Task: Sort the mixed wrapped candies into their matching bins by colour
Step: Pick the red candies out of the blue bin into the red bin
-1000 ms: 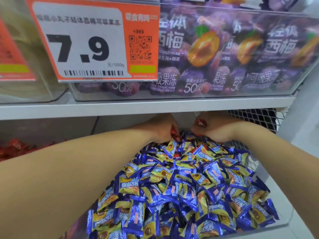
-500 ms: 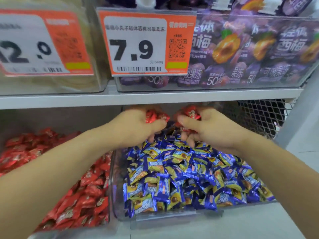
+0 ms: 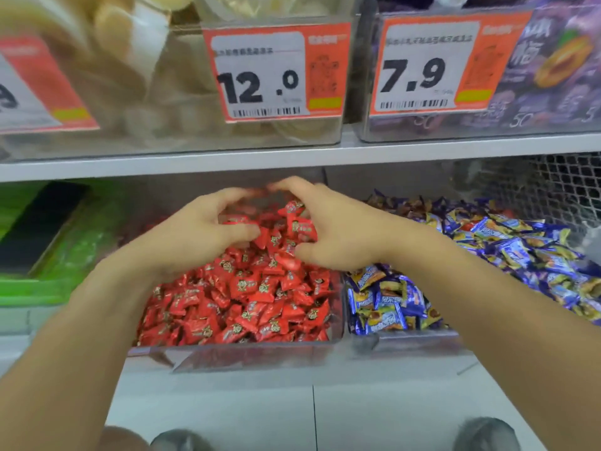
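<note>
Lighting: bright, even, casting almost no shadows. Motion blur is smearing the hands [image 3: 276, 229] and price tags [image 3: 279, 71]. Left edge is falling out of focus; wide-angle distortion is bending the shelf [image 3: 292, 159].
</note>
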`<state>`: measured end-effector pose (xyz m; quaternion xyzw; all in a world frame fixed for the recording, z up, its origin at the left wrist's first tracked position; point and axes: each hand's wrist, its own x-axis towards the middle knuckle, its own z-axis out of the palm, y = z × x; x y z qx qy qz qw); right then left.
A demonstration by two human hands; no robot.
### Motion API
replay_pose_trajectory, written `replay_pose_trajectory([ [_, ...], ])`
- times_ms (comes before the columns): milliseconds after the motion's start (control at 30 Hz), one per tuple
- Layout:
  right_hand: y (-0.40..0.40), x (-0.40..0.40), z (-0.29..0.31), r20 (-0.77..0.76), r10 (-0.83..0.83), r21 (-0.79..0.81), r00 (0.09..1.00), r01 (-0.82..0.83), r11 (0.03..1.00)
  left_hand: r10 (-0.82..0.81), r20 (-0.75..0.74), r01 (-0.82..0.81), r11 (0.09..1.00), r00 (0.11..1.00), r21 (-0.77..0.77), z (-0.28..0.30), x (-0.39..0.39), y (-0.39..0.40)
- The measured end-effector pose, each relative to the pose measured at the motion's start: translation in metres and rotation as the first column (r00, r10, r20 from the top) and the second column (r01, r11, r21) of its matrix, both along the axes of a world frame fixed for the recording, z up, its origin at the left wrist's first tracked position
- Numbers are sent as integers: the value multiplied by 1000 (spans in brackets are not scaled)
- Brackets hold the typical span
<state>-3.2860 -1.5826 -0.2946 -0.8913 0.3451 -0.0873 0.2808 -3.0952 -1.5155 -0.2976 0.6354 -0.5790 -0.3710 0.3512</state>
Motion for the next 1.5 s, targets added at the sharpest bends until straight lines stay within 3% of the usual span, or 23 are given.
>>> replay_pose_trajectory([
  [167,-2,-3,4,194,-11,142,981,-17,990,-62,-18,62,998,998,-10,2,9,2],
  [333,1,-40,3,309,-118,113,944,86,990,51,252,8,973,966,-229,1,-21,0],
  [400,3,-77,4,280,-206,103,938,184,977,88,296,25,934,951,-357,2,-49,1],
  [467,0,-126,6,138,-309,-1,941,312,950,5,353,148,901,936,-407,5,-82,-1],
  [567,-4,-195,13,-150,-494,-131,856,478,868,-200,510,384,879,837,-285,5,-132,-22],
  [667,4,-229,6,-254,-514,-39,819,523,852,-386,582,547,828,716,-124,-3,-182,-46],
  [733,9,-232,-13,-269,-479,48,836,509,860,-507,630,583,806,589,104,-13,-209,-57],
  [833,4,-221,-47,-431,-481,-27,763,522,852,-594,697,532,771,401,350,-34,-221,-68],
  [900,-4,-211,-58,-440,-490,-55,752,523,851,-582,706,511,783,403,354,-42,-215,-74],
  [1067,-20,-185,-66,-300,-491,-8,818,513,858,-513,762,478,823,394,307,-45,-196,-82],
  [1200,-17,-169,-64,-276,-448,-31,850,458,888,-555,693,518,802,461,298,-30,-183,-88],
  [1300,-19,-190,-46,11,-325,305,946,306,902,-437,668,441,880,603,177,-7,-192,-96],
  [1367,-24,-209,-30,144,-384,418,912,296,859,-283,673,383,924,683,0,-3,-209,-104],
  [1433,-36,-225,-22,153,-500,280,852,448,849,-195,681,371,921,706,-121,-9,-228,-118],
  [1500,-48,-234,-18,70,-617,102,784,610,786,-261,701,415,908,663,-55,-16,-245,-137],
])
